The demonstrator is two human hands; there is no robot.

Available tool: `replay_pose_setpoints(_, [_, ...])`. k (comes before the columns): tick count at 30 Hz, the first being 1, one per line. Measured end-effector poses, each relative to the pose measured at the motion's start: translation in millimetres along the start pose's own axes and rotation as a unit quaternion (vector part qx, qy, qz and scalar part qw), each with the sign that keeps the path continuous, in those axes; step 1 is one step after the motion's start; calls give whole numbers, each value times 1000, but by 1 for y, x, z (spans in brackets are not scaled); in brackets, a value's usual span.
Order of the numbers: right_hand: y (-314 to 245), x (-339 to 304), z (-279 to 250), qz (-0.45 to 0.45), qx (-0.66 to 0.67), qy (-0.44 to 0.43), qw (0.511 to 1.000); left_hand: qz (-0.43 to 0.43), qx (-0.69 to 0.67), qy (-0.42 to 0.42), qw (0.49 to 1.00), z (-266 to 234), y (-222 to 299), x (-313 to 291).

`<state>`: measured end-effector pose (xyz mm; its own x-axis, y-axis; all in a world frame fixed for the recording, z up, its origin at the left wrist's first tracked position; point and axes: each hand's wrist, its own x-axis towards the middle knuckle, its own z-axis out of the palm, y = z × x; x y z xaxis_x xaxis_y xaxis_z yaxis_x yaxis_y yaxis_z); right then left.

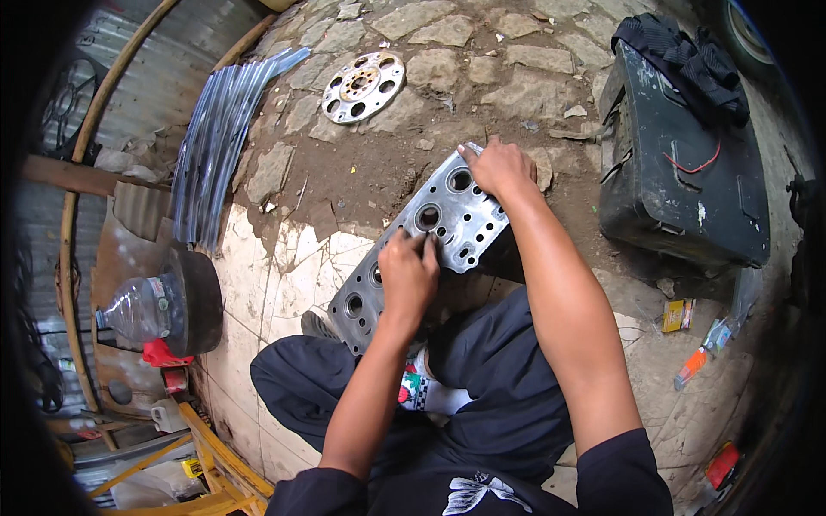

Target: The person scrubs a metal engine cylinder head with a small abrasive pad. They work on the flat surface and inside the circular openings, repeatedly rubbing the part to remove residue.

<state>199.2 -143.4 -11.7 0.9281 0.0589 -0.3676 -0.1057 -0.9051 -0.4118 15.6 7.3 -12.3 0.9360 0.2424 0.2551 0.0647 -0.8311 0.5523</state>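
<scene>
A grey metal cylinder head lies tilted across my lap, its flat face with round valve openings and small holes turned up. It runs from near my left knee up to the far right. My right hand grips its far end, with the thumb on the face and the fingers over the edge. My left hand rests on the middle of the face, its fingers curled down beside a valve opening. Whatever those fingers pinch, if anything, is hidden.
A round metal flywheel plate lies on the stony ground ahead. Clear corrugated plastic sheets lean at the left, above a large plastic bottle and a black tub. At right stands a black case with dark cloth.
</scene>
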Motion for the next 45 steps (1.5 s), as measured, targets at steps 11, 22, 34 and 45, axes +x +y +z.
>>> replay_pose_setpoints(11, [9,8,13,-16,26,17,999,17,14,38,999,1,23,-24])
replay_pose_setpoints(22, [2,7,17,-19,25,37,999,30,16,46,998,-2,18,-21])
replay_pose_setpoints(34, [-8,-4,2,-1,32,28,999,51,39,46,997,5,6,13])
replay_pose_setpoints(45, [-7,-3,7,8,8,25,1000,18,27,33,999,9,17,9])
